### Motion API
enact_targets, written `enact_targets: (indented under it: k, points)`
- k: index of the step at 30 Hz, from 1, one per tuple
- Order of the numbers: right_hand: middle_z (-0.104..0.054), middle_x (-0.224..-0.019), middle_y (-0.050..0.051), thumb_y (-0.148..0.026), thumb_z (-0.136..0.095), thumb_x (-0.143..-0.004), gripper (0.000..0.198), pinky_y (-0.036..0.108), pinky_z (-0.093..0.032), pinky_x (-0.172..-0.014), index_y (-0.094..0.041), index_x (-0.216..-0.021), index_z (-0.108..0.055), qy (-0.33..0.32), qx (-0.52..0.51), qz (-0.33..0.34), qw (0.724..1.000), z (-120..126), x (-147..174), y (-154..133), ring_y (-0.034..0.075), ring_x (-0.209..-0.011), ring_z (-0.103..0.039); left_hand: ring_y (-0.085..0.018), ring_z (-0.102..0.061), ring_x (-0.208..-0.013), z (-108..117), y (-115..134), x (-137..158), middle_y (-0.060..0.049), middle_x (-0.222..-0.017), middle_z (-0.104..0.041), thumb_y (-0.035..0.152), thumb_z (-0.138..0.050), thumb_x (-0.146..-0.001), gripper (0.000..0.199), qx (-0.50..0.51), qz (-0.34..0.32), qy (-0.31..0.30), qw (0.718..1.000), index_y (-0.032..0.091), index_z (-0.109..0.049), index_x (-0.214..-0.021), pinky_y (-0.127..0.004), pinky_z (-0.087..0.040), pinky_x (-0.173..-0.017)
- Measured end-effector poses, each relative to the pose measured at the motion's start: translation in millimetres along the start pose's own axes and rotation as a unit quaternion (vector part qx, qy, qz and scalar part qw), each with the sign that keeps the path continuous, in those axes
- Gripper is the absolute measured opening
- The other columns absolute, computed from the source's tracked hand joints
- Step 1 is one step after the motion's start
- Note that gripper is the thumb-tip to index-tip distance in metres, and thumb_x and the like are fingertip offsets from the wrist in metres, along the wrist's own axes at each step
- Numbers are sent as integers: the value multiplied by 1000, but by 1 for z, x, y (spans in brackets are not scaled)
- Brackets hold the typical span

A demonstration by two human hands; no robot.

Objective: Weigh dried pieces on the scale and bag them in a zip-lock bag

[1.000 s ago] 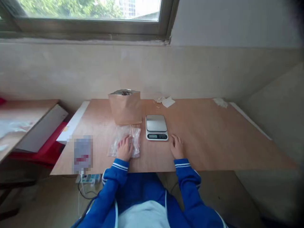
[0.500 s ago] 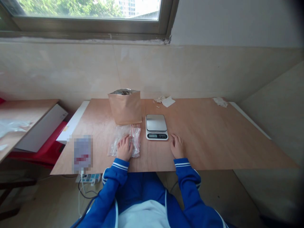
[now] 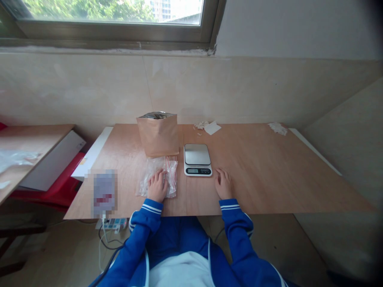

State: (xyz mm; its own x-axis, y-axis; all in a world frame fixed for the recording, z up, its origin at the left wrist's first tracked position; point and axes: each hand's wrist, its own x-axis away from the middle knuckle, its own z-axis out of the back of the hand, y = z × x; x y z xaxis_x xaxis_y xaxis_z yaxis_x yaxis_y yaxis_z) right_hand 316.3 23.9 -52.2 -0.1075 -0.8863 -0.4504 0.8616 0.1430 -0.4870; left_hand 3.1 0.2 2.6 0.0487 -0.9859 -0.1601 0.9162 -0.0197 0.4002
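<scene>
My left hand (image 3: 157, 185) lies open on a pile of clear plastic bags (image 3: 171, 179) with reddish strips, its fingers spread over them. On the bare wood just right of the scale rests my right hand (image 3: 223, 183), open and loosely curved, with nothing visible in it. The white digital kitchen scale (image 3: 197, 160) stands between my hands, its steel plate bare and its small display towards me. Behind the plastic bags a brown kraft pouch (image 3: 158, 136) stands upright, with its silvery mouth open; what it holds is hidden.
A blurred-out flat device (image 3: 104, 193) with a white cable lies at the table's left front. White paper (image 3: 212, 128) and crumpled scraps lie at the back, another scrap (image 3: 278, 128) at the back right. A power strip (image 3: 115, 224) sits below the wooden table (image 3: 269, 171).
</scene>
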Motion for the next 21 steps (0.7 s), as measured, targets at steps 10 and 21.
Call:
enact_targets:
  k: [10, 21]
  points:
    - [-60, -122, 15, -22, -39, -89, 36, 48, -45, -98, -17, -120, -59, -2, 5, 0, 1000, 1, -1, 1, 28, -116, -53, -27, -52, -120, 1, 2, 0, -9, -138, -54, 24, -43, -90, 37, 0, -1, 3, 1000, 21, -56, -124, -45, -37, -102]
    - [-62, -117, 14, -28, -40, -90, 34, 49, -46, -97, -18, -113, -63, 5, -58, -41, 997, 4, -3, 0, 29, -113, -55, -27, -51, -120, 2, 3, 1, -9, -138, -55, 24, -43, -90, 36, 1, -3, 3, 1000, 21, -56, -124, -44, -36, -102]
